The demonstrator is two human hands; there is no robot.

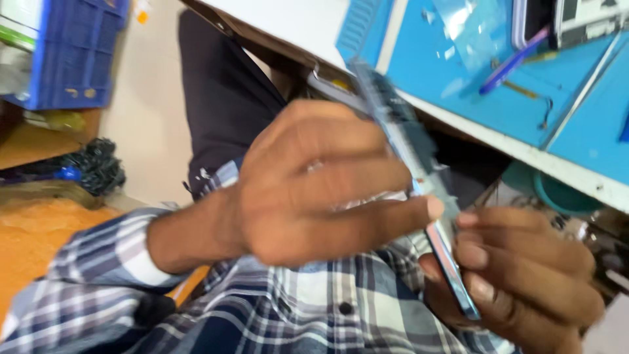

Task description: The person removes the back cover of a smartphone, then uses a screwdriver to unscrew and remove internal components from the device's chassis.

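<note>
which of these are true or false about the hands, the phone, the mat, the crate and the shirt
1. Both hands grip the phone. True: the left hand and the right hand both hold the thin blue phone, seen edge on.
2. The phone lies flat on the blue mat. False: it is held up in front of the mat, off the table.
3. A blue crate sits at upper left. True: the crate is there.
4. The person wears a plain red shirt. False: the shirt is blue and white plaid.
5. A pen-like blue tool lies on the mat. True: the tool rests there.
</note>
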